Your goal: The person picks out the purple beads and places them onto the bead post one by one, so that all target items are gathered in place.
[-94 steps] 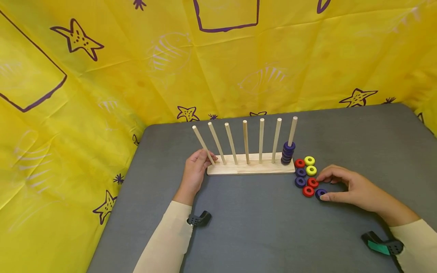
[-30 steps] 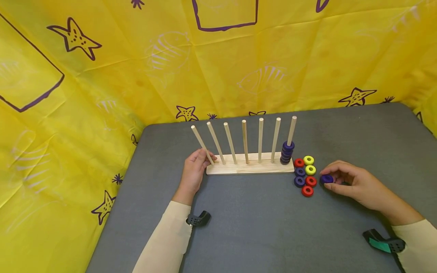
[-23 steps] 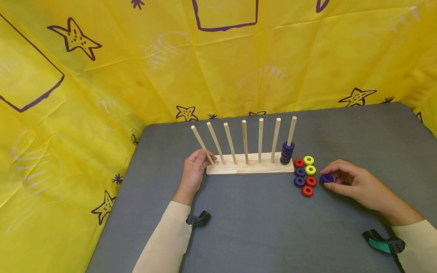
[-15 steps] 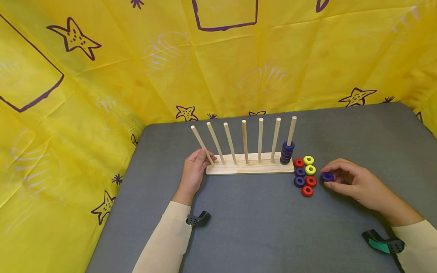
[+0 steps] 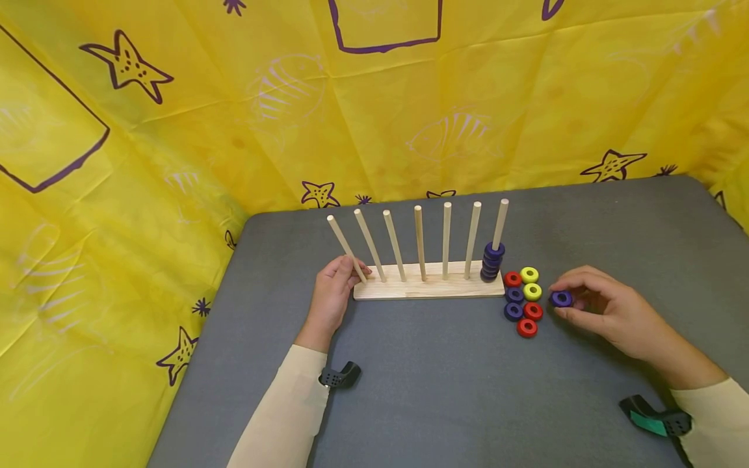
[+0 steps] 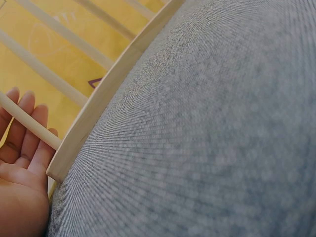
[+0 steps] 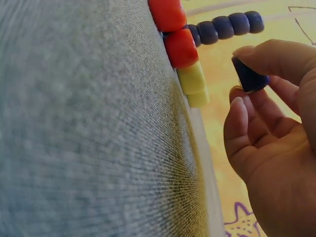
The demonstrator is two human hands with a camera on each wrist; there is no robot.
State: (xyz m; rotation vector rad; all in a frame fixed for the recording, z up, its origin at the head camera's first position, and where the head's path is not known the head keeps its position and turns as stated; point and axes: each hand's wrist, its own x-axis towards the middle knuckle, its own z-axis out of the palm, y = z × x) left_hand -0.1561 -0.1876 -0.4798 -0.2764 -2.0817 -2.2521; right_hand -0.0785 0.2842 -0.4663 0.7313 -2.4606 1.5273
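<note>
My right hand (image 5: 614, 315) pinches a purple wooden ring (image 5: 562, 299) between thumb and fingers, to the right of the loose rings. In the right wrist view, this ring (image 7: 251, 75) is raised off the table. On the far left, my left hand (image 5: 333, 292) rests at the end of a wooden peg stand (image 5: 430, 289). Its thumb is by the leftmost peg (image 5: 346, 247). Seen from the left wrist, the fingers (image 6: 37, 128) are relaxed, extending behind that peg. Several purple rings (image 5: 492, 262) are stacked on the rightmost peg (image 5: 500, 224); the other pegs are bare.
Loose rings lie beside the stand's right end: red rings (image 5: 527, 327), purple rings (image 5: 513, 312) and yellow rings (image 5: 532, 292). All this is on a grey table (image 5: 433, 390). A yellow patterned cloth (image 5: 374, 110) hangs behind the table and along its left.
My right hand has taken a purple ring from beside the red ones and raised it. Recently the ring has tilted, so its hole faces the head camera more. The left hand stays put.
</note>
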